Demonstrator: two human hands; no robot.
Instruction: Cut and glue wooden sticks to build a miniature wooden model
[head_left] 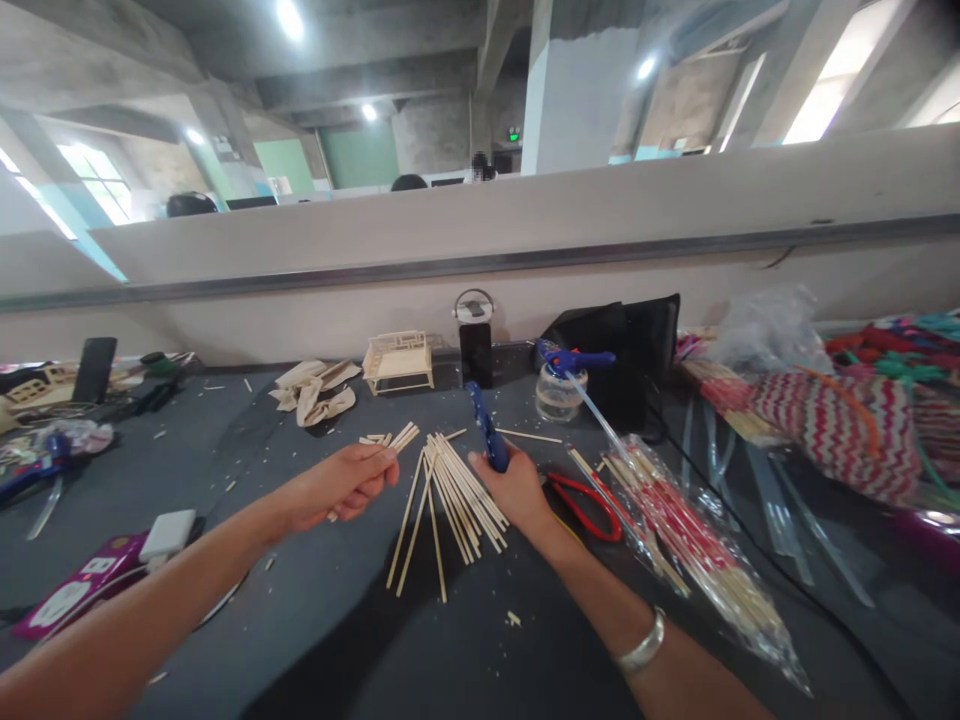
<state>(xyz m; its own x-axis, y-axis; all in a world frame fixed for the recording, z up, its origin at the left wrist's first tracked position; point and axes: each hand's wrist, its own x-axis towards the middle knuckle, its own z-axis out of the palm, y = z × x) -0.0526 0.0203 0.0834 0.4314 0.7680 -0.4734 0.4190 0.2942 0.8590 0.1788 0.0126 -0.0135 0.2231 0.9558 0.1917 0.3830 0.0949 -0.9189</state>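
Observation:
Several short pale wooden sticks (405,436) stick out of my left hand (352,484), whose fingers are closed round them. My right hand (517,488) grips a dark blue hand tool (487,425); its exact kind is unclear. Between the hands, a loose fan of long thin wooden sticks (457,495) lies on the dark table (322,620). Beyond the right hand, a blue glue gun (574,360) with a long clear glue stick rests on a clear jar (559,397). Red-handled pliers (589,508) lie beside my right wrist.
A small wooden model bed (399,365) stands at the back near crumpled cloth (315,388) and a black phone (475,352). Bagged sticks (690,520) and patterned knitwear (840,425) lie right. At left are a purple box (82,585) and white charger (168,537).

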